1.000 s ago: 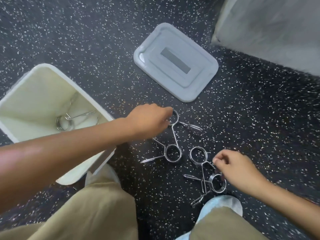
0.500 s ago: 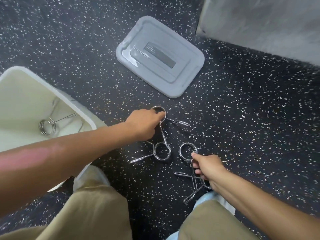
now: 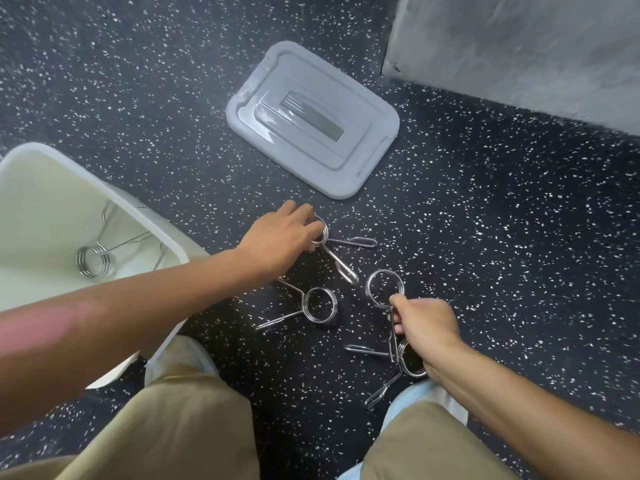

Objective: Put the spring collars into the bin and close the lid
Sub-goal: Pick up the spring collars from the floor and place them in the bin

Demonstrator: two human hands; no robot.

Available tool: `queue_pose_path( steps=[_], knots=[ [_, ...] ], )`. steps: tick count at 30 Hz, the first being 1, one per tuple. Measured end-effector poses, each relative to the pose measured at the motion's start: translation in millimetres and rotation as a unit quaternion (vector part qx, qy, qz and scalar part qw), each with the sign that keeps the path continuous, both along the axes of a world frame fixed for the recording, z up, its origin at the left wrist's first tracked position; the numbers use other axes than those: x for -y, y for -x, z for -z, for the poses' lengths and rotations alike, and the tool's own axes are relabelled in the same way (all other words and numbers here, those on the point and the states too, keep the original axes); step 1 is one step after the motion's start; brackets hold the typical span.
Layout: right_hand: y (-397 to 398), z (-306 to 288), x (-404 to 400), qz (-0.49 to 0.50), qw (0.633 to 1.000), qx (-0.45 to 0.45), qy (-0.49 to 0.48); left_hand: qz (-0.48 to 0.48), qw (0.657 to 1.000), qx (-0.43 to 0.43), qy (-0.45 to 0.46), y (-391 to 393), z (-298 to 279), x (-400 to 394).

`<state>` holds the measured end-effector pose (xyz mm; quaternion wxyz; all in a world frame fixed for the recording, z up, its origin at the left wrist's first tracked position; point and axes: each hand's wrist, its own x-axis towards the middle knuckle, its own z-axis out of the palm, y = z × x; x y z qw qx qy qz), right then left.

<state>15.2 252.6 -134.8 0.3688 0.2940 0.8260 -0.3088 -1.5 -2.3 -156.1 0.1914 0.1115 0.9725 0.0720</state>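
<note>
Several chrome spring collars lie on the dark speckled floor. My left hand [image 3: 282,239] grips the coil of the farthest collar [image 3: 349,249], whose two handles stick out to the right. My right hand [image 3: 424,325] is closed on the handles of another collar [image 3: 384,289], its ring above my fingers. A third collar [image 3: 318,304] lies free between my hands. Another collar [image 3: 388,353] lies partly under my right hand. The white bin [image 3: 104,188] stands open at the left with one collar [image 3: 93,261] inside. The grey lid [image 3: 311,119] lies flat on the floor beyond the collars.
A grey concrete wall base [image 3: 519,46] runs along the top right. My knees in tan trousers [image 3: 173,427] fill the bottom of the view, close to the bin and the collars.
My right hand moved left from the nearest collar and closed on the handles of the ringed collar. My left hand stayed on the far collar's coil and closed tighter.
</note>
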Motion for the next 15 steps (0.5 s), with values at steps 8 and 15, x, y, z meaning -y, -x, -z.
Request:
queue_pose_path(
  steps=[8,15],
  knots=[
    [11.7,-17.1,3.3,0.031,0.992,-0.058,0.109,-0.079,0.989,0.041,-0.118,4.1,-37.9,17.0],
    [15.8,-32.4,16.3,0.004,0.984,-0.080,0.157,-0.256,0.936,0.099,-0.222,-4.4,-89.8,46.9]
  ],
)
